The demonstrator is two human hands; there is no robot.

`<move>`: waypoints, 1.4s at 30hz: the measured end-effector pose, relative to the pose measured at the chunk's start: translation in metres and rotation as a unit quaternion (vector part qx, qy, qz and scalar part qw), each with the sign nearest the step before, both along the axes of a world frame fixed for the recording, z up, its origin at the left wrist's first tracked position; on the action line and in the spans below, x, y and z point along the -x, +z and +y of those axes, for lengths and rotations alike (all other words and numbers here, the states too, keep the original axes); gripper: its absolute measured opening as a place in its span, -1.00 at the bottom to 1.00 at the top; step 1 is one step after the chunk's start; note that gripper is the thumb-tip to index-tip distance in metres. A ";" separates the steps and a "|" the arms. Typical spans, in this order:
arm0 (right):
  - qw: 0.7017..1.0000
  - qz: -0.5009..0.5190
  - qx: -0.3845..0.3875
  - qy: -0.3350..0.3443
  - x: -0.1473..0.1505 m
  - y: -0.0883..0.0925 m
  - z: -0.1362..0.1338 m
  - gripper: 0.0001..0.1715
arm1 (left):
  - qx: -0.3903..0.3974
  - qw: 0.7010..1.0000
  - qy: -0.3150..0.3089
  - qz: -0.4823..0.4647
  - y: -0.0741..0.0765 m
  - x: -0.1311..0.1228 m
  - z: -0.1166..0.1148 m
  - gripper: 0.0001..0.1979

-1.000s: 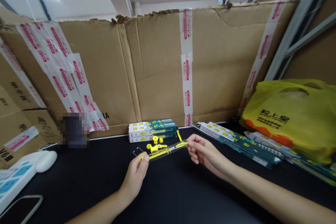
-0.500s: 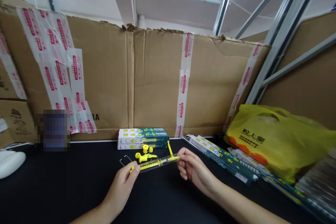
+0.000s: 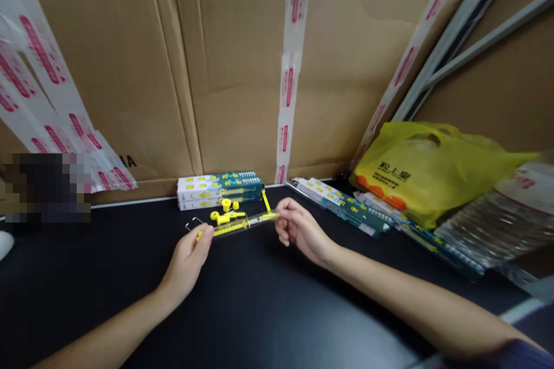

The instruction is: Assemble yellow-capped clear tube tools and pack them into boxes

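Note:
A slim clear tube with a yellow scale strip inside, a spring scale (image 3: 234, 228), is held level above the black table between both hands. My left hand (image 3: 184, 259) pinches its left end between thumb and fingers. At the opposite end, the thumb and fingertips of my right hand (image 3: 303, 230) are closed on the tube. Just behind the tube lie several small yellow plastic parts (image 3: 224, 218). A bent metal wire (image 3: 194, 221) shows beside my left fingers. One yellow strip (image 3: 266, 200) leans against the end of the stacked printed boxes (image 3: 216, 190).
More long printed boxes (image 3: 341, 204) lie at the right. Behind them sits a yellow plastic bag (image 3: 415, 167), next to a large clear ribbed bottle (image 3: 493, 225). A tall cardboard wall (image 3: 238, 98) closes off the back. At the left edge is a white rounded object (image 3: 5, 247).
The camera has tilted down and turned slightly right, so the scene sits higher and further left. Both hands keep their hold on the spring scale, which looks much the same.

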State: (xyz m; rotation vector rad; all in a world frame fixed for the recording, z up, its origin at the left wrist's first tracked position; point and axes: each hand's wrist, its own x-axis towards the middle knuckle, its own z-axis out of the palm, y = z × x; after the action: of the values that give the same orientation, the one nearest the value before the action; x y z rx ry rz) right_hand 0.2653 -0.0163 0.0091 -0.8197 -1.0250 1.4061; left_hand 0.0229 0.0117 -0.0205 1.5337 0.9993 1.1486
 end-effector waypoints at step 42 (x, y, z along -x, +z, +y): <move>0.921 -0.331 -0.185 -0.086 0.018 -0.010 0.040 -0.84 | 0.080 0.981 0.013 -0.177 0.012 -0.006 0.002 -0.46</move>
State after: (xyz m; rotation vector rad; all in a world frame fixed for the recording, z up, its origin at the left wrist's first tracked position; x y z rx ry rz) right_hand 0.2474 0.0238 -0.0012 -1.0930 -1.6286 0.7420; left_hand 0.0287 0.0141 -0.0082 1.1412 0.8479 1.2735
